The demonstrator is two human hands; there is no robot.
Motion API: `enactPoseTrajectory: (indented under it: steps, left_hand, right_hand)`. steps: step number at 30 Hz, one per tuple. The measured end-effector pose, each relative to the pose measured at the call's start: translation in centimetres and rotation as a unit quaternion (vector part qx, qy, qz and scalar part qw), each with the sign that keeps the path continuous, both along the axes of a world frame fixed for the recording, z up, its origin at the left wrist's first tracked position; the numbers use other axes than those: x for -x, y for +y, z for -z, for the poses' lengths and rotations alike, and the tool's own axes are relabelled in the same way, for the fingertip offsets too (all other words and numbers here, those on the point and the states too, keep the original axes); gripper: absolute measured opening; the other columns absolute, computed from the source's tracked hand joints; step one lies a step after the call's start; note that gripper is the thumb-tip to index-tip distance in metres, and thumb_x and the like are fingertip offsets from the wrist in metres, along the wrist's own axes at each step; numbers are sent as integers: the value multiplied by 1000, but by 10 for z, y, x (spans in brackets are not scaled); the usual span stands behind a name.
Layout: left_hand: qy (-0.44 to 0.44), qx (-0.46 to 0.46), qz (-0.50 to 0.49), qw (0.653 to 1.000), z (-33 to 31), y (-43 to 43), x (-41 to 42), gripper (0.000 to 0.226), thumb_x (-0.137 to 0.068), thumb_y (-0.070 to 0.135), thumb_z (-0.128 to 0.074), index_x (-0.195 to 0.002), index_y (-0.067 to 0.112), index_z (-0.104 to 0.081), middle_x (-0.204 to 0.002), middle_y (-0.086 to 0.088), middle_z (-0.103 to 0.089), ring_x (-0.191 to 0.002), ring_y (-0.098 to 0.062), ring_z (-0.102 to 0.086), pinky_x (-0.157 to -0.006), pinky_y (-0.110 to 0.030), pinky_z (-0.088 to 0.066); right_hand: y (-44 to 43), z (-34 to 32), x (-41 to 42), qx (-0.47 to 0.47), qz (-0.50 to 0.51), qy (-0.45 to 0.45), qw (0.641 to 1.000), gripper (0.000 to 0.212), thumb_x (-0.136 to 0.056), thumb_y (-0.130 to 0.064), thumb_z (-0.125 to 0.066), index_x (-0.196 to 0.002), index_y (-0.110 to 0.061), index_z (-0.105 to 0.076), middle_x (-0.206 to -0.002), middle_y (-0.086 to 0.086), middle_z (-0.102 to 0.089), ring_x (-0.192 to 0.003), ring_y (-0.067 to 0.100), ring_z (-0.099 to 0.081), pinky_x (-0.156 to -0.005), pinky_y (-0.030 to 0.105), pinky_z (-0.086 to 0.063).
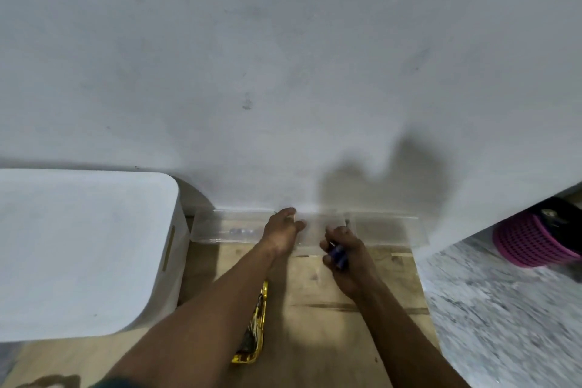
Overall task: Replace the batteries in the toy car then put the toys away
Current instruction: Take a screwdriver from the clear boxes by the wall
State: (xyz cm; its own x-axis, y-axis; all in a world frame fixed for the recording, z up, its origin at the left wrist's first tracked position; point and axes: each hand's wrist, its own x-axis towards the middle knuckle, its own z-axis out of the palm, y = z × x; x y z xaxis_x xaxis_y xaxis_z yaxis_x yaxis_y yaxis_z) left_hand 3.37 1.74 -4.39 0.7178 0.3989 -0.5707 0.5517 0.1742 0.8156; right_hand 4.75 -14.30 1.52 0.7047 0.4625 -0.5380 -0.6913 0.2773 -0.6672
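- The left hand (282, 227) is laid on the top edge of the clear plastic box (390, 227), which is set against the wall (283, 57) at the far end of the wooden tabletop (330, 324). Whether the fingers clamp the box cannot be told.
- The right hand (346, 249) is clenched round a small dark-blue object (338, 253), just beside the box's near wall. The object is too blurred to identify.
- The yellow toy car (253, 334) is seen on the tabletop, nearer the person, partly hidden by the left forearm.
- A white lidded bin (78, 246) is noted at left and a pink basket (529, 242) at far right.
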Motion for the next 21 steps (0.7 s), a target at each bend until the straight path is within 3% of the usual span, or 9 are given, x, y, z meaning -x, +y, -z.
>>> enactPoseTrajectory:
  steps: [3,5,6,8,10,12,18,21]
  left_hand:
    - [2,7,-12,1000,2,-1,3,50,-89,5,-64,-138,17,-57,-139,-14,-59,-125,-32,-59,-104,-49,-49]
    - [4,0,-2,1000,3,-4,5,58,-87,4,-69,-141,17,-53,-141,-13,-59,-126,-30,-59,-106,-43,-50]
    - [3,-3,5,1000,4,-6,6,64,-86,4,-72,-144,18,-51,-142,-13,-58,-128,-30,-58,-107,-43,-49]
    - [-1,-22,22,1000,4,-11,7,74,-83,6,-75,-149,20,-45,-144,-14,-55,-129,-29,-57,-106,-44,-50]
    - [-2,-50,35,998,4,-14,8,79,-82,4,-73,-151,25,-42,-146,-14,-52,-127,-29,-58,-101,-42,-54]
    - [-4,-72,37,997,3,-16,9,78,-82,-2,-66,-150,27,-42,-145,-14,-53,-124,-30,-60,-94,-41,-58]
    - [-12,-77,20,997,5,-15,11,78,-82,-9,-63,-147,29,-46,-141,-13,-58,-120,-31,-62,-88,-42,-61]
    - [-14,-78,16,997,5,-16,10,77,-85,-10,-60,-149,29,-44,-142,-13,-57,-120,-32,-62,-67,-28,-63]
  right_hand:
    - [-9,2,-20,120,-42,-72,989,39,-78,-16,-79,-64,-18,-42,-63,1,-42,-49,12,-40,-37,22,-29]
    - [-11,5,-29,242,-86,-167,952,41,-75,-25,-85,-61,-15,-48,-58,2,-45,-47,14,-39,-42,23,-29]
    - [-11,7,-32,313,-115,-234,914,39,-70,-29,-89,-63,-14,-53,-58,0,-50,-47,13,-43,-44,24,-33]
    - [-9,14,-35,453,-189,-367,791,37,-64,-40,-91,-85,-21,-68,-71,-6,-63,-58,9,-57,-57,24,-44]
    - [-11,24,-35,542,-283,-416,673,61,-65,-50,-86,-120,-38,-62,-93,-6,-67,-86,12,-64,-74,27,-49]
    - [-12,33,-34,579,-317,-436,612,73,-70,-54,-80,-136,-45,-49,-106,-2,-68,-100,19,-64,-85,30,-50]
    - [-6,52,-32,587,-304,-529,533,60,-86,-49,-67,-140,-34,-45,-106,0,-73,-98,24,-69,-84,33,-51]
    - [-6,61,-30,593,-288,-565,497,58,-90,-49,-63,-142,-32,-43,-105,0,-74,-97,25,-70,-82,33,-52]
